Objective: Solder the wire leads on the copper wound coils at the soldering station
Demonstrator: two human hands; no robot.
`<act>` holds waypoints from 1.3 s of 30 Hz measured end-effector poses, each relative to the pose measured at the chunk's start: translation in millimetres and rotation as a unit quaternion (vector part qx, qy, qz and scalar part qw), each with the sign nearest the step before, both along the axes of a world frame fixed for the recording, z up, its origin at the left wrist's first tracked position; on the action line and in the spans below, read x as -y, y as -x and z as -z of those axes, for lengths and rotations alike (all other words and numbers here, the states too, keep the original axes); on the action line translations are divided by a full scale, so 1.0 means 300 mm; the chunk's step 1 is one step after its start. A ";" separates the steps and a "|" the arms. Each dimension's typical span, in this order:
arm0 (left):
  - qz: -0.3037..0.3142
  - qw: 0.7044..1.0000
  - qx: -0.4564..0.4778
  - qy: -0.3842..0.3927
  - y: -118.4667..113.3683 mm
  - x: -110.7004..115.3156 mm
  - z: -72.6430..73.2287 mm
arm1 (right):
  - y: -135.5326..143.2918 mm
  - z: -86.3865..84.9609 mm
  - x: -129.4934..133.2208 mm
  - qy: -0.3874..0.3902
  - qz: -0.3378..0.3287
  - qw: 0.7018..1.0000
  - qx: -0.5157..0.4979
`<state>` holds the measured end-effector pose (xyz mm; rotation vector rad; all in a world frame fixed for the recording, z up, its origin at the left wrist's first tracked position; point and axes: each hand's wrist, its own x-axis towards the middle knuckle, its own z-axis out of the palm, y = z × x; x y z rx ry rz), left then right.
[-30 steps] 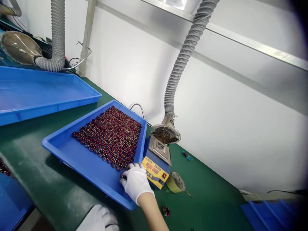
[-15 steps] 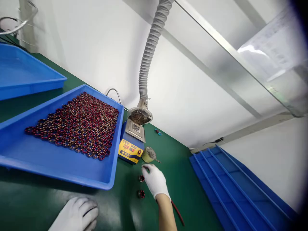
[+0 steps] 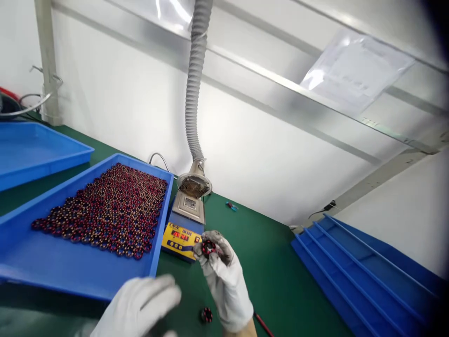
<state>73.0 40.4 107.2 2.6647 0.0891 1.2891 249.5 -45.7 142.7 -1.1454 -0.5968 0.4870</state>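
Observation:
My right hand, in a white glove with dark-stained fingertips, pinches a small red-and-black wound ring coil in front of the yellow-faced soldering unit. A second coil lies on the green table below it. My left hand, also gloved in white and blurred, has its fingers stretched out toward the right and holds nothing. It is near the front corner of a blue tray that bears many coils packed in rows.
A grey extraction hose hangs over the soldering unit. Stacked blue trays lean at the right, and another blue tray lies at the far left. A small blue-handled tool is by the wall. A red cable runs beside my right wrist.
My right hand has picked up one of the two loose coils and turned. My left hand has moved right and its fingers have straightened. The camera view has tilted up.

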 end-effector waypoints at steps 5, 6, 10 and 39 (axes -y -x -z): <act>-0.058 0.995 0.074 0.045 -0.152 0.025 -0.271 | 0.063 -0.104 -0.052 -0.155 -0.045 0.986 0.041; -0.031 0.994 0.085 0.057 -0.175 0.027 -0.291 | 0.053 -0.107 -0.054 -0.151 -0.034 0.986 0.066; 0.050 0.984 0.135 0.101 -0.235 0.021 -0.307 | -0.014 -0.108 -0.027 -0.141 -0.033 0.981 0.131; 0.152 0.966 0.066 0.199 -0.259 -0.098 -0.263 | -0.085 0.028 -0.097 -0.082 -0.089 0.988 -0.096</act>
